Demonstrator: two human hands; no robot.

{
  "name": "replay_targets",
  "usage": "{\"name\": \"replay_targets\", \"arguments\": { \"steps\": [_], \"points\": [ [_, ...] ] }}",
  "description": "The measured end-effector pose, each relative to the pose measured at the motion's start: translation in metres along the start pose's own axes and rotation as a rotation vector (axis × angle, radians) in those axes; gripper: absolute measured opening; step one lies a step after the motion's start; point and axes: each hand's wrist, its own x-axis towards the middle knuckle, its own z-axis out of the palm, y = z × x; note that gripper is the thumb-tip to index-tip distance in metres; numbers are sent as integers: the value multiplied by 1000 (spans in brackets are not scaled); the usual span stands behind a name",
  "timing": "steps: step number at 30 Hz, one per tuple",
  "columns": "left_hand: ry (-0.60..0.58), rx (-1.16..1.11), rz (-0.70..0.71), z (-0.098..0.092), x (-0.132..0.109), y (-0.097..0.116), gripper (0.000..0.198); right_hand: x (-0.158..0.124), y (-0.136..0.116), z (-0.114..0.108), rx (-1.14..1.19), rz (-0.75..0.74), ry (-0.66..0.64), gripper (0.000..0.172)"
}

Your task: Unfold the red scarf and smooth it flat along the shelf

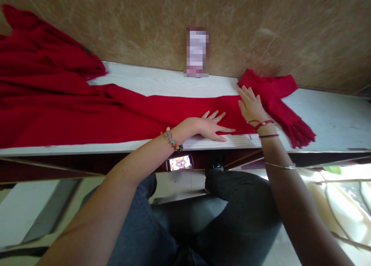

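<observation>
A long red cloth [174, 111] lies along the white tabletop, smooth in the middle and bunched toward the left. My left hand [213, 127] rests flat on it with the fingers spread. Farther right, my right hand [251, 105] lies over the cloth's right end, fingers extended and touching the fabric. Just beyond that hand is a folded red scarf [282, 86] with a fringed end hanging toward the table's front edge. Whether the scarf and the long cloth join under my right hand is hidden.
A heap of red fabric [52, 49] fills the far left. Behind the white tabletop [333, 115] rises a brown marbled wall [130, 26], with a blurred-out card [197, 51] against it. Below the front edge, a phone [180, 163] with a lit screen sits near my knees.
</observation>
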Motion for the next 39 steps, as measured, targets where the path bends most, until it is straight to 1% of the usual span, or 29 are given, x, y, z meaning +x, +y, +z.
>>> {"name": "replay_targets", "arguments": {
  "steps": [2, 4, 7, 9, 12, 15, 18, 20, 22, 26, 27, 29, 33, 35, 37, 39],
  "points": [
    [-17, 5, -16, -1, 0, 1, 61, 6, -9, 4, 23, -81, -42, 53],
    [-35, 3, -23, -2, -1, 2, 61, 12, -15, 10, 35, -106, -128, 52],
    [-46, -6, -23, -3, -2, 2, 62, 16, -15, 17, 31, -48, -247, 51],
    [-40, -11, -26, -3, -2, 2, 62, 16, -9, 20, 9, 14, -263, 51],
    [-29, -14, -30, -2, -2, 1, 62, 13, 7, 23, -27, 112, -238, 51],
    [-21, -10, -27, -1, -1, 0, 62, 8, 24, 22, -23, 204, -167, 51],
    [-21, -7, -27, -1, -1, 0, 62, 0, 35, 15, -13, 202, -51, 51],
    [-24, -3, -30, -1, -1, 0, 62, -6, 32, 8, -5, 154, 4, 52],
    [-21, 7, -33, -1, -1, 0, 62, -12, 21, 3, 13, 88, -1, 53],
    [-12, 8, -39, -1, -2, 1, 61, -25, -3, 4, 32, -27, -157, 51],
    [-11, 4, -40, -1, -2, 2, 61, -28, -4, 6, 23, -28, -188, 50],
    [-12, 3, -37, -1, -2, 1, 61, -34, 0, 9, 5, 9, -212, 50],
    [-16, 8, -28, -1, -1, 0, 61, -43, 26, 8, -12, 190, -196, 51],
    [-18, -1, -24, -1, -1, -1, 61, -45, 34, 3, -42, 263, -154, 51],
    [-20, -7, -23, -1, -1, -1, 61, -46, 32, -1, -72, 256, -84, 52],
    [-23, -7, -29, -2, -1, 0, 61, -45, 21, -4, -76, 181, -43, 53]
  ]
}}
